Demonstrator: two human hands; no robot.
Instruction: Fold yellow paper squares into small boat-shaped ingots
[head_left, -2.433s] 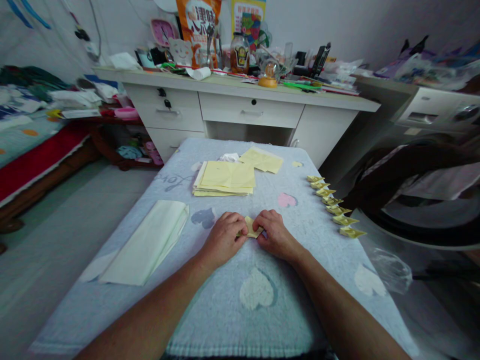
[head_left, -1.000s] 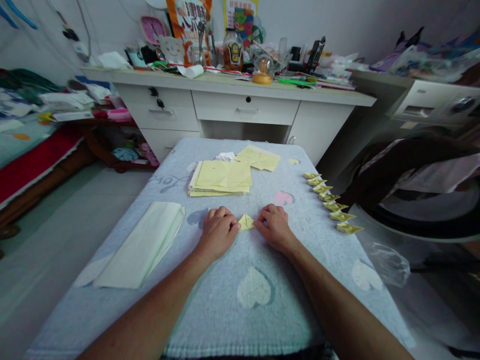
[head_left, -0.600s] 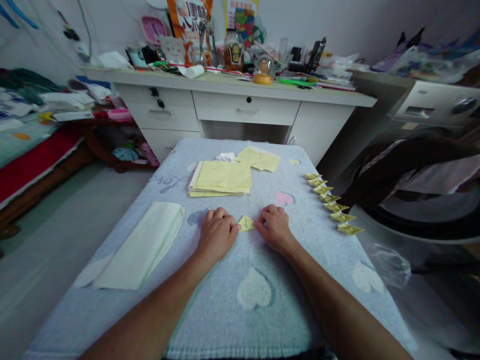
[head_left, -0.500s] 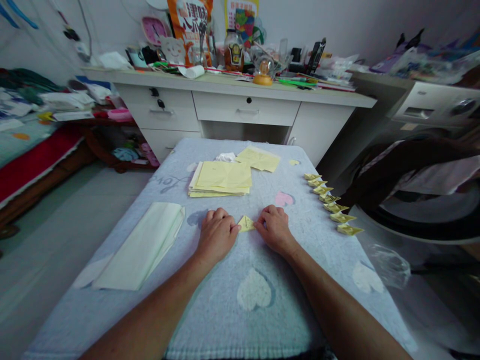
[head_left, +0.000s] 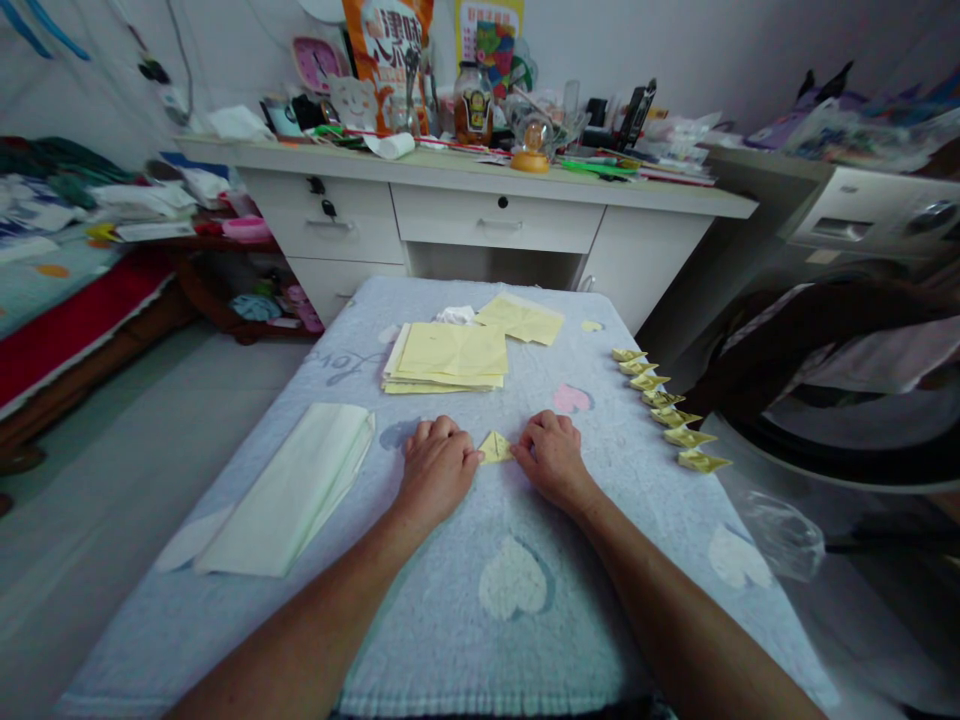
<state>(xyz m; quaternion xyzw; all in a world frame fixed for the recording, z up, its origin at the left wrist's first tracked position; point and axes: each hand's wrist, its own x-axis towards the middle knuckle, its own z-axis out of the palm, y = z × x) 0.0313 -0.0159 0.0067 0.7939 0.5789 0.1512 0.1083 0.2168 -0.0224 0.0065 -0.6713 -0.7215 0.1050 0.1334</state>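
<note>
A small folded piece of yellow paper [head_left: 495, 447], roughly triangular with a crease down its middle, lies on the cloth-covered table. My left hand [head_left: 439, 462] is closed, thumb and fingertips at the paper's left corner. At the right corner, my right hand [head_left: 551, 455] pinches with its fingers curled in. Beyond both hands rests a stack of yellow paper sheets [head_left: 450, 352]. Several folded yellow paper boats [head_left: 688, 438] stand in a row along the table's right edge.
Left of my hands lies a folded pale green-white sheet [head_left: 289, 495]. More yellow sheets [head_left: 521, 318] and a crumpled white tissue [head_left: 455, 315] are behind the stack. A white desk [head_left: 465, 180] crowded with items stands at the back, a washing machine [head_left: 862, 215] at the right.
The whole view has shifted very slightly. Both hands stay at the corners of the folded paper, with no visible change in its shape.
</note>
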